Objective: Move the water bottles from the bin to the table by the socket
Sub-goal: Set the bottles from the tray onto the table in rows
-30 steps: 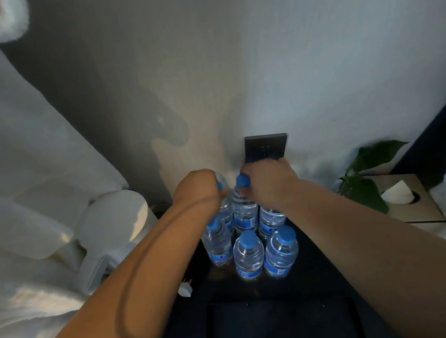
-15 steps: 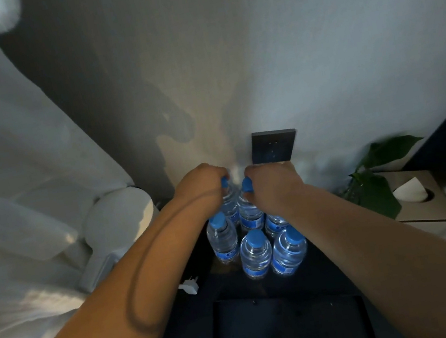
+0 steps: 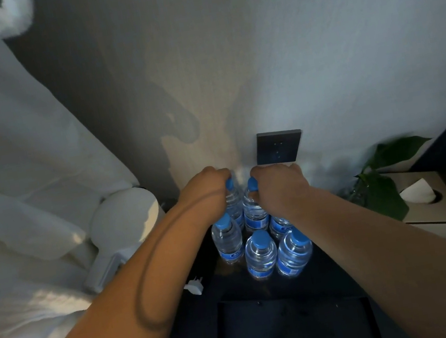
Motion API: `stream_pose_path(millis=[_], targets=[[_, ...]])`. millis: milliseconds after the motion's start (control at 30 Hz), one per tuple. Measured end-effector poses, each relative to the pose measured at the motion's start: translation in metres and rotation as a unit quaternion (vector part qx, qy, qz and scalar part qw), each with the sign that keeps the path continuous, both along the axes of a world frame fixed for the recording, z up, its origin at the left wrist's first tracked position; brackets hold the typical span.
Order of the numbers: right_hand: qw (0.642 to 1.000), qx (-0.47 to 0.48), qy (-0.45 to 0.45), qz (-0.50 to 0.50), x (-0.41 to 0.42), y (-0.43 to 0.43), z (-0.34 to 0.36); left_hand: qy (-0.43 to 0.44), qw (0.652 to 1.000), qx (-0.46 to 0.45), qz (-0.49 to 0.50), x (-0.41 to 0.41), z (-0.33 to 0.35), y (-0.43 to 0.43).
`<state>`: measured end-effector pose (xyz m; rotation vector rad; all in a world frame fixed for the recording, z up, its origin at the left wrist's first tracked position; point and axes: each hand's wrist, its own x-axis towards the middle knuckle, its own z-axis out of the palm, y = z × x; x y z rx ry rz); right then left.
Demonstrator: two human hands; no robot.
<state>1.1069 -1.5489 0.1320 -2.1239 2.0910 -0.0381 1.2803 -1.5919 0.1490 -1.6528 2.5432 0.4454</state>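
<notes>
Both hands are at the far end of the dark table (image 3: 332, 271), side by side just below the socket (image 3: 278, 147) on the wall (image 3: 313, 48). The left hand (image 3: 207, 189) is curled in a fist over the top of the left bottle (image 3: 235, 210), with only a sliver of blue cap showing at its right edge. The right hand (image 3: 278, 186) grips the neck of the right bottle (image 3: 253, 214) the same way, the cap peeking out at its left. The two held bottles are upright and touch each other. Four more bottles (image 3: 261, 254) stand upright in a tight cluster just nearer: one on the left, two in front, and one mostly hidden under the right wrist. They cover the bases of the held pair, so I cannot tell whether those rest on the table. The fingers of both hands are out of sight behind the knuckles. A white plug (image 3: 194, 285) lies on the table's left edge. To the right, a plant (image 3: 380, 191) is blurred, with a tissue box (image 3: 430, 203) beside it. A dark rectangular frame (image 3: 283, 295) at the near edge is too dim to identify.
</notes>
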Motion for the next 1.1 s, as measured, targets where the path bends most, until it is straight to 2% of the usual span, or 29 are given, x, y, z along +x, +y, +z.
stream_pose_path(millis=[133, 267, 600, 867, 1100], targets=[[1.0, 0.007, -0.012, -0.003, -0.003, 0.001, 0.002, 0.027, 1.0, 0.015, 0.006, 0.002, -0.001, 0.0], [1.0, 0.01, -0.007, -0.006, -0.001, -0.001, 0.002, 0.057, 0.997, 0.017, 0.052, -0.004, 0.003, 0.001], [1.0, 0.01, -0.005, -0.004, -0.005, -0.003, 0.002, 0.036, 0.999, 0.021, 0.031, -0.008, 0.009, -0.001], [1.0, -0.02, 0.012, 0.017, -0.005, -0.008, -0.001, 0.051, 0.998, -0.003, 0.029, -0.005, -0.002, 0.0], [0.999, -0.015, 0.009, 0.049, -0.009, -0.006, 0.0, 0.033, 0.998, -0.01, 0.05, -0.008, -0.009, 0.001]])
